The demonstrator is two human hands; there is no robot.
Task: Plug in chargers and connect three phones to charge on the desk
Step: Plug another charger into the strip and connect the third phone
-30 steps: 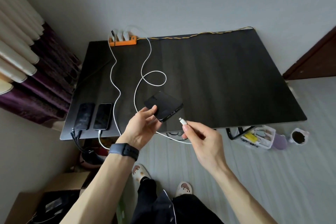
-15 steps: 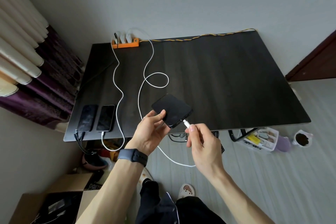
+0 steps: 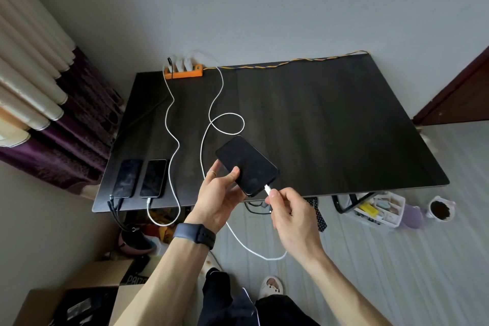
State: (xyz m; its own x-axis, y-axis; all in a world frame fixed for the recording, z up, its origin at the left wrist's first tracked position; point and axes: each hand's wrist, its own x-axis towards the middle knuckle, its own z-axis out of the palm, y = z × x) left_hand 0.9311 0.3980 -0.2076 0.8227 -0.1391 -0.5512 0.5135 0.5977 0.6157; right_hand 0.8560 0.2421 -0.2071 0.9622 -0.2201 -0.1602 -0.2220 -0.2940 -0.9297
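Writing: pale letters are seen on a cardboard box (image 3: 135,279) on the floor below the desk's (image 3: 330,127) near left corner; they seem to begin "PRI", and the rest is covered by the left forearm. No brand can be read on any phone.
Third phone: the dark third phone (image 3: 246,164) is held screen-up and tilted above the desk's near edge, left of its middle.
Left hand: the phone is gripped by the left hand (image 3: 217,193), with the thumb laid on the glass and the fingers hidden beneath. A ring (image 3: 211,173) and a dark watch (image 3: 194,234) are worn.
Right hand: the white connector (image 3: 268,190) is pinched by the right hand (image 3: 291,214), just off the desk's near edge.
Connector: its tip is set against the phone's lower end; whether it is fully seated cannot be told.
White cable: the white cable (image 3: 211,124) is looped once on the desk, then hangs below the near edge, partly hidden by the hands.
Power strip: an orange power strip (image 3: 184,73) with white chargers (image 3: 185,63) is seen at the desk's far edge, towards the left.
Other phones: two phones (image 3: 127,178) lie side by side at the desk's near left corner, each with a cable at its near end.
Cut off: the legs and a slipper (image 3: 270,284) are only partly seen below the desk's near edge.
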